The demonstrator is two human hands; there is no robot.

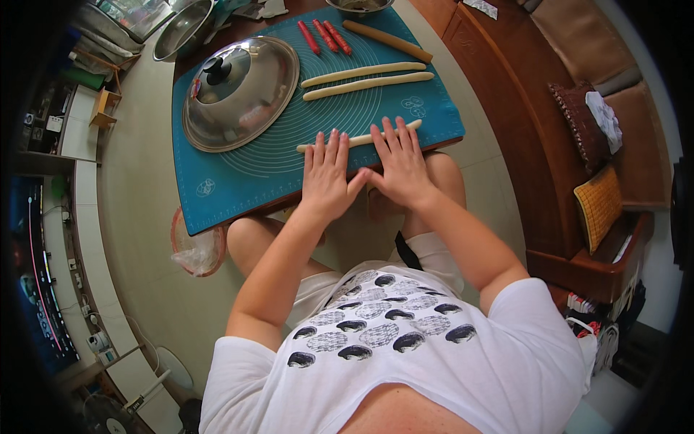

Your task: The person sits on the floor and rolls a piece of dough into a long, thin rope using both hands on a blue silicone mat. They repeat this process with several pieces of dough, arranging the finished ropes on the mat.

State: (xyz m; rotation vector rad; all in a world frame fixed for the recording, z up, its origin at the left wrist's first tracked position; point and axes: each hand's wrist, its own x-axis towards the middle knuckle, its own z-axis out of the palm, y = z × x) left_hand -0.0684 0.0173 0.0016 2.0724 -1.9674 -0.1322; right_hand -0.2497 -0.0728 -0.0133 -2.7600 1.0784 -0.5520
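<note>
Both hands lie flat, palms down, on a thin dough rope near the front edge of a blue silicone pastry mat. My left hand presses its left part and my right hand its right part, the thumbs touching. The rope's ends show beyond the fingers. Farther back, two more dough ropes lie side by side. Behind them are several red-wrapped sausages and a wooden rolling pin. What the palms cover is hidden.
A steel pan lid with a black knob covers the mat's left side. Metal bowls stand at the far edge. A lined waste basket is on the floor at left, below the table. A wooden sofa stands at right.
</note>
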